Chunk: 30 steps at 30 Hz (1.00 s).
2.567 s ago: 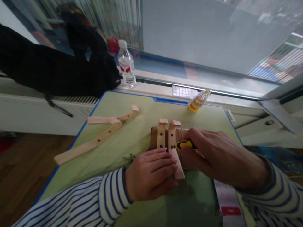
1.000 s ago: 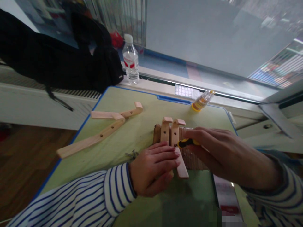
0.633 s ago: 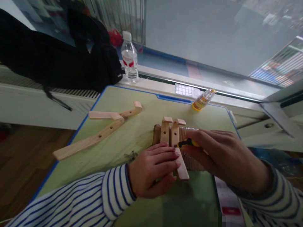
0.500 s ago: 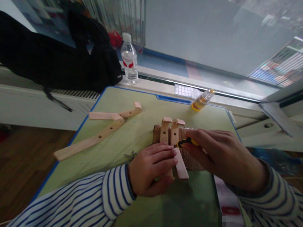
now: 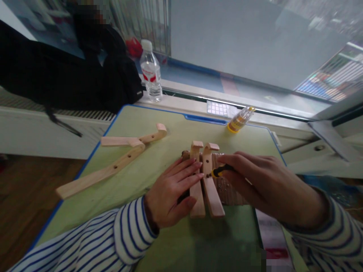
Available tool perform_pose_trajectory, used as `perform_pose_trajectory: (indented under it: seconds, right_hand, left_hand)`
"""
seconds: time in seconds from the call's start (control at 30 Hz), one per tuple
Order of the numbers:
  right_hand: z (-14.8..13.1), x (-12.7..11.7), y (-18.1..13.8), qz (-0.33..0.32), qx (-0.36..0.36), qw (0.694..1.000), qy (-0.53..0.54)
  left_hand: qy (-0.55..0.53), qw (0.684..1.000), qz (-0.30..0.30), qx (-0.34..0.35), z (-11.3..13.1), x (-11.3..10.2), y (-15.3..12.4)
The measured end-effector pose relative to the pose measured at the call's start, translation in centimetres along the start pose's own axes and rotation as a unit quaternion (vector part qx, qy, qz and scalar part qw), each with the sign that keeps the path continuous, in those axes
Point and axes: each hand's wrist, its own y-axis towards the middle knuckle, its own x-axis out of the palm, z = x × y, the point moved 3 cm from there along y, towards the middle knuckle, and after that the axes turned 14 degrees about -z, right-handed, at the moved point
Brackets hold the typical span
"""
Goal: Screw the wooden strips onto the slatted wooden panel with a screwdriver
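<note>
Your right fingers (image 5: pixel 241 163) hold the screwdriver (image 5: pixel 222 171) at the right hook (image 5: pixel 213 196); your left fingers (image 5: pixel 183 176) lie spread over the left hook (image 5: pixel 197 200). Two loose hooks (image 5: pixel 99 176) lie apart, untouched.

The person wears a top with long white sleeves striped in dark blue. On the left sleeve (image 5: pixel 85 237), thin stripes slant along the forearm, and the cloth falls in loose, soft folds. A wide cuff (image 5: pixel 134 229) ends it, its stripes curving round the wrist. The right sleeve (image 5: pixel 331 230) bears the same stripes but looks greyer, being in shade. Both the left hand (image 5: pixel 170 193) and the right hand (image 5: pixel 265 183) are bare, with short fingernails visible on the left.
</note>
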Motion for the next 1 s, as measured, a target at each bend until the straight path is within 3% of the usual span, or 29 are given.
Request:
perform_pose_trajectory:
  seconds: [0.27, 0.47, 0.7, 1.0]
  right_hand:
    - [-0.3, -0.5, 0.4, -0.041, -0.018, 0.998, 0.035]
    - [0.1, 0.2, 0.5, 0.009, -0.010, 1.000, 0.004]
    - [0.2, 0.7, 0.5, 0.045, 0.016, 0.998, 0.037]
    - [-0.2, 1.3, 0.7, 0.115, -0.055, 0.985, 0.117]
  left_hand:
    - [-0.003, 1.000, -0.005, -0.002, -0.2, -0.1, 0.1]
    - [-0.005, 1.000, -0.004, -0.003, -0.2, -0.2, 0.1]
    - [-0.004, 1.000, -0.008, -0.010, -0.1, -0.1, 0.1]
    - [-0.005, 1.000, -0.020, -0.018, -0.3, 0.2, -0.1]
